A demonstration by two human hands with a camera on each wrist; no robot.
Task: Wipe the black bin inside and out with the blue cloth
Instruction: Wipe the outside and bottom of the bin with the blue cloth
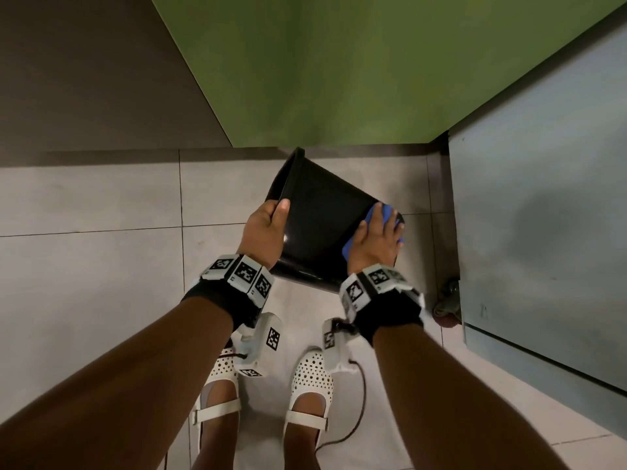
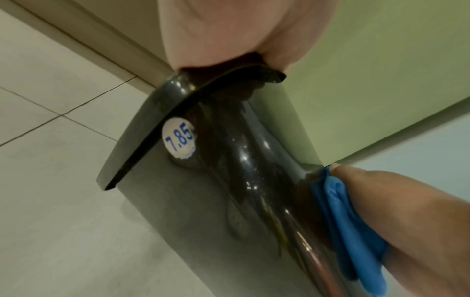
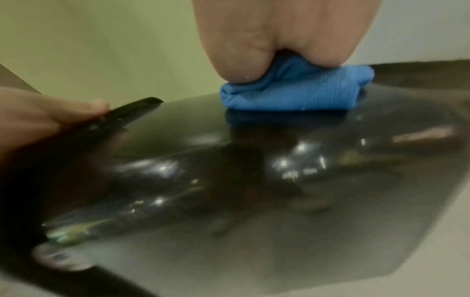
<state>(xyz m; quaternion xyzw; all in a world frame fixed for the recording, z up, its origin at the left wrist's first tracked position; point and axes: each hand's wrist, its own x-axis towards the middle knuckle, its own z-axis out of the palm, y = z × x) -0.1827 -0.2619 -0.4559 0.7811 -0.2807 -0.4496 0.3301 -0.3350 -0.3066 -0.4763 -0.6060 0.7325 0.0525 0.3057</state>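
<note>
A glossy black bin is held tipped on its side above the floor, its mouth facing left and its base to the right. My left hand grips the bin's rim, thumb on the outside. My right hand presses a folded blue cloth flat against the bin's outer wall near the base. The left wrist view shows the rim, a round white price sticker and the cloth. In the right wrist view the cloth lies bunched under my palm on the shiny wall.
A green wall stands straight ahead, with a grey cabinet close on the right. The floor is light tile. My feet in white shoes are below the bin, and a dark cable trails by the right foot.
</note>
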